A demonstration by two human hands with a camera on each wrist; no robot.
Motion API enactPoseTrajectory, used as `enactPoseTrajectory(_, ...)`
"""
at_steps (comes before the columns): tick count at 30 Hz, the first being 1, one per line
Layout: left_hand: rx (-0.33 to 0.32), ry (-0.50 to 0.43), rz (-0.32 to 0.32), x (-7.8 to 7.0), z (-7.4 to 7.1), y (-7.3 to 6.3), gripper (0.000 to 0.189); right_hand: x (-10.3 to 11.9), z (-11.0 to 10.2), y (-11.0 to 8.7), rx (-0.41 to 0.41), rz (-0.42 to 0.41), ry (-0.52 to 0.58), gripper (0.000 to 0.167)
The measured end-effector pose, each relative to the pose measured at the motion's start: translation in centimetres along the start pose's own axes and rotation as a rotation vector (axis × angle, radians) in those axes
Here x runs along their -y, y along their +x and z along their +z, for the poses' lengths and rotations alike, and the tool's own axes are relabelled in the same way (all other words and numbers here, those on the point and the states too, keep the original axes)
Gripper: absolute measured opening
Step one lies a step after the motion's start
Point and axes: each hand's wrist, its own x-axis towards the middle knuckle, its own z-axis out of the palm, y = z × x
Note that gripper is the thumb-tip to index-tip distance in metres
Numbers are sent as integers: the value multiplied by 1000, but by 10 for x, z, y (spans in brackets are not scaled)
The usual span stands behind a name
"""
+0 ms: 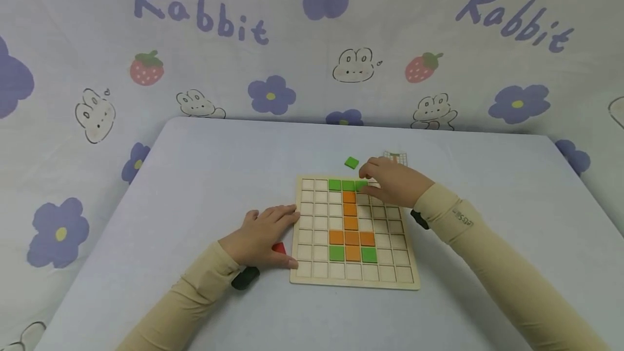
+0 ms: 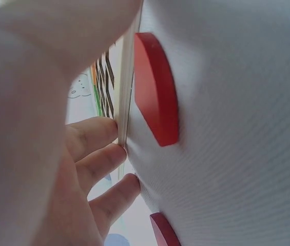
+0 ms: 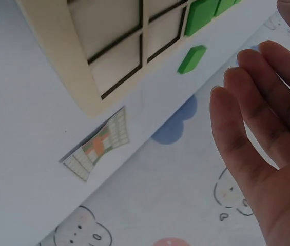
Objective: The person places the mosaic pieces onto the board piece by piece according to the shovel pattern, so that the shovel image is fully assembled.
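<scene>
A square wooden grid board (image 1: pixel 355 285) lies on the table. Green tiles (image 1: pixel 336 254) and several orange tiles (image 1: pixel 352 238) sit in its cells, with a row of green along the far side. My left hand (image 1: pixel 263 234) rests at the board's left edge, its fingertips and thumb touching the rim, fingers spread. Under that palm is a red piece (image 2: pixel 155 89), mostly hidden from the head view. Over the far right part of the board hovers my right hand (image 1: pixel 395 180), thumb close to the last green tile (image 1: pixel 361 186) of the row; its fingers are loosely bent around nothing.
A loose green tile (image 1: pixel 351 162) lies just beyond the board's far edge. Behind the right hand, a small card (image 3: pixel 101 143) with a printed grid pattern curls up from the table. Another red piece (image 2: pixel 164 230) shows low in the left wrist view. A patterned cloth hangs behind.
</scene>
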Motion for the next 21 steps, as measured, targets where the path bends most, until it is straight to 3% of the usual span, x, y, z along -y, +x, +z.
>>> enactPoseTrajectory(11,8,-7,-11,3,-2,-1,92,-35,1,52,114,95,27,39)
enactPoseTrajectory(21,12,-23,-5,1,-6,-1,90,-46,8,83,204,139,40,41)
